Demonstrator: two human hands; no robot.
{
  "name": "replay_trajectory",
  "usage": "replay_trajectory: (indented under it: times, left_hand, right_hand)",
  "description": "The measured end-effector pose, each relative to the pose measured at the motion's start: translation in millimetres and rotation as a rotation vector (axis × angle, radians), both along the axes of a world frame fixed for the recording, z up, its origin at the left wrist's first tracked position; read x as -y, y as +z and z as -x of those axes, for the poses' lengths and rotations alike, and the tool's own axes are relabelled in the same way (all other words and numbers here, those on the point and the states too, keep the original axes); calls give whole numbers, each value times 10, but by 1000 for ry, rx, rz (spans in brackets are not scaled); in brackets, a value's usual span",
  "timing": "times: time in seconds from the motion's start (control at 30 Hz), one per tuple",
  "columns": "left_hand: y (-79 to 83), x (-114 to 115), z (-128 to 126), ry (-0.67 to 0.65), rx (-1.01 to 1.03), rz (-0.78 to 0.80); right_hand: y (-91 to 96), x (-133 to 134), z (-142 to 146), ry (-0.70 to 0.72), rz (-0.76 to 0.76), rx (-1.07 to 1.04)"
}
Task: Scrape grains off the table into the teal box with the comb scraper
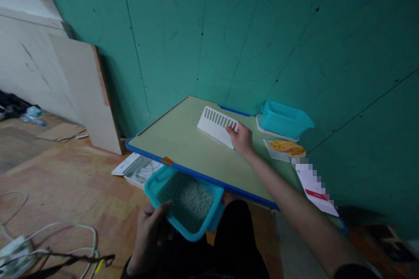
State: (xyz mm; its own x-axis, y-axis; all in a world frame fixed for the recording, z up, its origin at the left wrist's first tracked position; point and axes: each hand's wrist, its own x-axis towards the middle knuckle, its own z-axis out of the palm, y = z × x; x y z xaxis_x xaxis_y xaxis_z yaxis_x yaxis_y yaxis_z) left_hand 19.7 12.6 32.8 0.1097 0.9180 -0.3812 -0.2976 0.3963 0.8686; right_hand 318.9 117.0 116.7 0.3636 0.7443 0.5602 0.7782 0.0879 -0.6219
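Observation:
My left hand (152, 226) grips the near left rim of a turquoise plastic container (193, 234), its thumb over the edge. Pale grains (196, 198), like rice, lie inside, and the container sits just under the table's front edge. In my right hand (241, 137) is a white slotted plastic scraper (216, 127), held by its right end. Its long lower edge rests on the greenish tabletop (176, 130), with a thin line of grains (214, 138) along it. The fingers of my left hand beneath the container are hidden.
At the table's back right stands another turquoise container (286, 120) on a white lid. Near it lie an orange-yellow cloth (288, 147) and a white paper with a red band (316, 194). A green wall (196, 43) rises behind. White cables (65, 226) and a power strip (16, 253) lie lower left.

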Motion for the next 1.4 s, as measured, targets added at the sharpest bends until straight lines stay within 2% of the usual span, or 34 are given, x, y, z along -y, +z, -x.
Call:
replay_trajectory:
  times: [0.1, 0.23, 0.43, 0.6, 0.77, 0.9, 1.03, 1.17, 1.4]
  left_hand:
    - [44, 11, -7, 7, -27, -32]
    - [74, 18, -8, 3, -51, -66]
    - [13, 20, 26, -15, -23, -49]
    - [-32, 26, 14, 25, 37, -28]
    - [0, 31, -20, 32, 35, -28]
    - [40, 35, -33, 6, -1, -54]
    - [4, 22, -54, -23, -41, -31]
    - [-62, -1, -96, -16, -32, -55]
    - [1, -13, -117, -23, -27, -52]
  right_hand:
    - [0, 41, 43, 48, 0, 8]
    - [13, 249, 175, 95, 37, 38]
    - [53, 563, 405, 158, 64, 61]
    - [79, 697, 517, 195, 99, 44]
    - [90, 798, 599, 250, 122, -15]
    - [70, 880, 449, 234, 97, -217]
    - [12, 1005, 56, 132, 17, -480]
    - [-47, 1134, -215, 72, 65, -672]
    - [-49, 1082, -64, 182, 216, -854]
